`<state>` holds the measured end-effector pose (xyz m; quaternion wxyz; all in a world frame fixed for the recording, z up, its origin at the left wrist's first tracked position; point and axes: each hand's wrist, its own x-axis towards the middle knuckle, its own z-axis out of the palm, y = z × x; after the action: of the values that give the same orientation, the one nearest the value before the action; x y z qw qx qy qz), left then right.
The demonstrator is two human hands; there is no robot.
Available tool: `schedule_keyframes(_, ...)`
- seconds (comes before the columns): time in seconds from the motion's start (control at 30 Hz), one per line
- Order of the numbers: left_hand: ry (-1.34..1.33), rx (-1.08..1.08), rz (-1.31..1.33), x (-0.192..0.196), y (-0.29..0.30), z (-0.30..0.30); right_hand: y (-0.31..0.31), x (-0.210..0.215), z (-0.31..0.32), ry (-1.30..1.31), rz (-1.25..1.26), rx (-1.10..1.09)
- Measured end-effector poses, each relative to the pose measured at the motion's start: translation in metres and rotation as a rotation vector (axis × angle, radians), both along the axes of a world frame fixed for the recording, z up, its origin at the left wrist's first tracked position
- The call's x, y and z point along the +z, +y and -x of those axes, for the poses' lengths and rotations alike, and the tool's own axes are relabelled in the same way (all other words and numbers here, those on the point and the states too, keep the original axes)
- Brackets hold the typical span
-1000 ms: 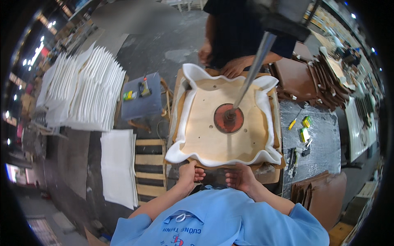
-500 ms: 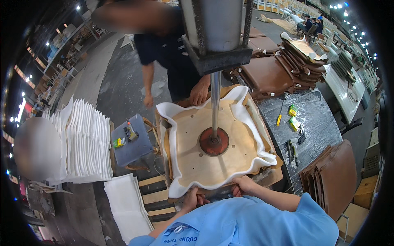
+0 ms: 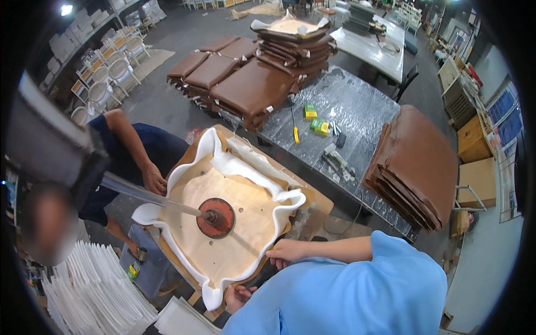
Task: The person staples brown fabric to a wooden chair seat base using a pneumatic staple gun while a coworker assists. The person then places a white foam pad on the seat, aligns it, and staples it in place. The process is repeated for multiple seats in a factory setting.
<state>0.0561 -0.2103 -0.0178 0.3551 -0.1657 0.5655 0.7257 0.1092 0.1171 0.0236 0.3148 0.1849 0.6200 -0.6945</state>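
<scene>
A square wooden seat panel (image 3: pixel 223 254) lies under a red round press foot (image 3: pixel 216 218) on a metal rod (image 3: pixel 151 194). White padding (image 3: pixel 243 167) stands up in wavy folds around the panel, with a tan-backed cover (image 3: pixel 192 283) showing outside it. At the near edge my right hand (image 3: pixel 283 253) is closed, its fingers gripping the cover's rim beside the padding. My left hand (image 3: pixel 238 297) is curled closed at the rim near the front corner; its fingertips are partly hidden. Opposite, a co-worker's hand (image 3: pixel 155 180) touches the far left side.
The co-worker's other hand (image 3: pixel 132 248) is at a staple gun (image 3: pixel 142 255) on a grey stool (image 3: pixel 151 273). White sheets (image 3: pixel 95 290) stand at lower left. Brown covers (image 3: pixel 416 164) hang over the right table (image 3: pixel 357 95), which bears a yellow screwdriver (image 3: pixel 296 134) and small boxes (image 3: pixel 319 127). Brown cushions (image 3: pixel 254 89) are stacked behind.
My view has swung to the right, so the press and panel sit further left. The co-worker's one hand has reached down to the staple gun. My hands stay at the near rim.
</scene>
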Motion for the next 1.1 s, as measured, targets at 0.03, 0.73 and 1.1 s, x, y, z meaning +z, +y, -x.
schedule_keyframes(0.03,-0.024,-0.028,-0.069,0.006,-0.006,0.000,0.008,0.001,-0.004,0.023,0.095,0.009)
schedule_keyframes(0.73,1.282,-0.761,1.006,0.011,0.283,0.000,0.497,-0.248,-0.062,-0.428,-1.062,-0.717)
schedule_keyframes(1.1,1.137,-0.763,1.077,0.009,0.296,-0.003,0.516,-0.289,-0.040,-0.401,-0.935,-0.632)
